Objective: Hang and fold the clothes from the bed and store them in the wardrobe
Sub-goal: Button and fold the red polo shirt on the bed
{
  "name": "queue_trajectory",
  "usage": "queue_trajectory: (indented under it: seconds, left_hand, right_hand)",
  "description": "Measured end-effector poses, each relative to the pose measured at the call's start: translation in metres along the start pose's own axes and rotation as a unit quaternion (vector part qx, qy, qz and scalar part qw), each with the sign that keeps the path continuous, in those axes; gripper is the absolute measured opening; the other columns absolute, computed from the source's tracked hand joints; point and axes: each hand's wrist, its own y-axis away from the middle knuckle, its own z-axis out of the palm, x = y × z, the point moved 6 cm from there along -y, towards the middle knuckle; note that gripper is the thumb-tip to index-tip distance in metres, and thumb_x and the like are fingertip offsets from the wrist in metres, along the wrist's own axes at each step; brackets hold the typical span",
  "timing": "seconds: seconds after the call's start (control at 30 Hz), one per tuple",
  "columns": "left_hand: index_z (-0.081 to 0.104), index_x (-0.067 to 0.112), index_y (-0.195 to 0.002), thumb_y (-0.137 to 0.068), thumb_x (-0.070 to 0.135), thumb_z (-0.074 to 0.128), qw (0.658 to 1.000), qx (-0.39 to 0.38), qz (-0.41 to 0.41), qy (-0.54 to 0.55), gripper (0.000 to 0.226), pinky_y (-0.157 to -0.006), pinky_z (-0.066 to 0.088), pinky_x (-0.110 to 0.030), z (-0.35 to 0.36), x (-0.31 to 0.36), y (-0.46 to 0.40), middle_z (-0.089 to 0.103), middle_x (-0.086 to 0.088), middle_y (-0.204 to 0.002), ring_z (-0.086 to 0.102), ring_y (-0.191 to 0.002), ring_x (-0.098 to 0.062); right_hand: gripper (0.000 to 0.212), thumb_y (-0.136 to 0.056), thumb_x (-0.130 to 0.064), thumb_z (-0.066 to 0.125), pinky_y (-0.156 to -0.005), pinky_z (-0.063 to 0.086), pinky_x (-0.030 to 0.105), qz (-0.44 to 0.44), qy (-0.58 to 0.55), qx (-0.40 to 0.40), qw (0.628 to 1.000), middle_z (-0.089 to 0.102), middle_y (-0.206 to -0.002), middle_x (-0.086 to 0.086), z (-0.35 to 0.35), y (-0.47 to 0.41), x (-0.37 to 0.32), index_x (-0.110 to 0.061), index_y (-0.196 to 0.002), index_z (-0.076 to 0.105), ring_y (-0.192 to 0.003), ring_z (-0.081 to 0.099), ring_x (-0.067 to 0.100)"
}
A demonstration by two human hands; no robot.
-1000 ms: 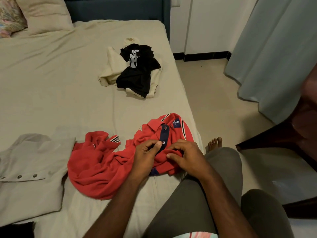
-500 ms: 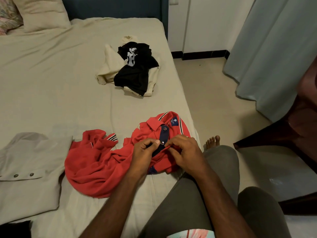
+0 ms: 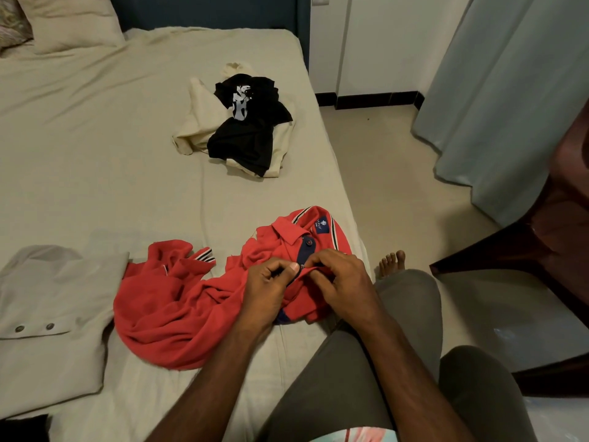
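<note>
A red polo shirt (image 3: 178,307) with a navy button placket lies crumpled on the bed's near right side, collar toward the edge. My left hand (image 3: 267,288) and my right hand (image 3: 341,282) meet over the placket, each pinching the fabric just below the collar button. Farther up the bed (image 3: 95,138) a black printed T-shirt (image 3: 248,135) lies on top of a cream garment (image 3: 200,119). A beige buttoned shirt (image 3: 54,320) is spread flat at the left.
Pillows (image 3: 70,20) sit at the headboard, top left. My knees in grey trousers are at the bed's right edge, one bare foot (image 3: 392,263) on the tiled floor. A grey curtain (image 3: 510,100) hangs at right, with a dark wooden chair (image 3: 541,237) beside it.
Both hands have crept slightly up the placket and closed in on each other, fingertips now touching at the fabric. The red shirt's body has not shifted.
</note>
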Motion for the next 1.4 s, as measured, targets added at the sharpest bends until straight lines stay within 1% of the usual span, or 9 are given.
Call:
queue_trajectory:
  seconds: [0.13,0.2,0.33,0.53,0.7,0.97,1.13,1.33,1.4]
  left_hand:
    - [0.076,0.000,-0.084,-0.091,0.004,0.069,0.999,-0.005,0.021,-0.031,0.010,-0.074,0.051,-0.041,-0.003,0.000,-0.001,0.070,-0.021,-0.081,0.063,-0.075,-0.020]
    - [0.077,0.003,-0.085,-0.092,0.006,0.070,0.999,-0.007,0.025,-0.037,0.010,-0.076,0.053,-0.043,-0.004,0.000,-0.002,0.072,-0.018,-0.083,0.065,-0.077,-0.021]
    - [0.076,0.000,-0.084,-0.093,0.003,0.068,0.998,0.010,0.035,-0.049,0.012,-0.072,0.053,-0.033,-0.002,0.004,0.000,0.073,-0.016,-0.080,0.065,-0.074,-0.017]
    - [0.066,0.016,-0.104,-0.092,0.011,0.071,0.999,0.005,0.048,-0.005,0.014,-0.068,0.050,-0.020,-0.003,0.007,0.006,0.066,0.001,-0.084,0.060,-0.077,-0.010]
    - [0.073,0.001,-0.103,-0.082,-0.005,0.077,0.993,-0.019,0.092,-0.066,0.023,-0.084,0.053,-0.022,0.001,0.017,0.014,0.076,-0.005,-0.097,0.072,-0.093,-0.017]
    - [0.075,0.009,-0.090,-0.091,-0.004,0.066,0.986,-0.007,0.104,-0.131,0.016,-0.080,0.053,-0.023,0.004,0.016,0.010,0.074,-0.001,-0.087,0.069,-0.086,-0.016]
    - [0.069,0.005,-0.087,-0.093,-0.005,0.060,0.987,-0.037,0.067,-0.138,0.015,-0.076,0.049,-0.021,0.005,0.012,0.004,0.069,-0.006,-0.086,0.063,-0.081,-0.010]
    - [0.067,0.004,-0.090,-0.096,0.006,0.061,0.990,-0.087,0.017,-0.108,0.009,-0.077,0.049,-0.025,0.005,0.004,0.002,0.063,-0.020,-0.094,0.058,-0.083,-0.012]
    - [0.068,0.010,-0.089,-0.093,0.016,0.062,0.991,-0.109,-0.017,-0.083,0.009,-0.079,0.050,-0.033,0.004,0.001,0.001,0.062,-0.024,-0.098,0.059,-0.085,-0.018]
  right_hand:
    - [0.021,-0.092,-0.015,0.064,-0.090,0.052,0.021,0.014,-0.017,-0.021,1.000,0.071,-0.106,-0.004,0.005,0.001,0.002,-0.013,-0.112,0.072,-0.098,0.064,0.007]
    - [0.024,-0.094,-0.018,0.061,-0.089,0.054,0.027,0.011,-0.010,-0.034,0.999,0.070,-0.107,-0.004,0.008,0.001,0.003,-0.015,-0.115,0.072,-0.098,0.064,0.008]
    - [0.024,-0.098,-0.028,0.054,-0.082,0.055,0.043,0.011,0.020,-0.044,0.999,0.067,-0.106,-0.006,0.014,0.000,0.005,-0.019,-0.113,0.069,-0.096,0.063,0.010]
    - [0.014,-0.099,-0.025,0.055,-0.077,0.052,0.047,0.009,0.068,-0.041,0.997,0.064,-0.100,-0.003,0.018,-0.001,0.005,-0.018,-0.106,0.065,-0.089,0.061,0.015]
    - [0.015,-0.098,-0.023,0.057,-0.080,0.054,0.040,0.031,0.040,-0.040,0.998,0.066,-0.100,-0.002,0.015,0.000,0.010,-0.015,-0.105,0.068,-0.089,0.061,0.012]
    - [0.014,-0.097,-0.026,0.063,-0.079,0.052,0.029,0.071,-0.007,-0.060,0.996,0.068,-0.095,-0.004,0.015,0.000,0.014,-0.015,-0.101,0.072,-0.086,0.062,0.009]
    - [0.009,-0.097,-0.018,0.067,-0.077,0.054,0.020,0.185,-0.145,-0.086,0.968,0.074,-0.091,-0.008,0.015,0.004,0.024,-0.016,-0.100,0.076,-0.087,0.069,0.006]
    - [0.016,-0.104,-0.020,0.057,-0.084,0.057,0.042,0.257,-0.233,-0.157,0.925,0.072,-0.092,0.003,0.023,0.008,0.030,-0.014,-0.098,0.070,-0.090,0.069,0.022]
    - [0.020,-0.106,-0.024,0.052,-0.083,0.056,0.044,0.268,-0.243,-0.180,0.915,0.068,-0.091,0.005,0.027,0.010,0.030,-0.012,-0.099,0.067,-0.086,0.066,0.017]
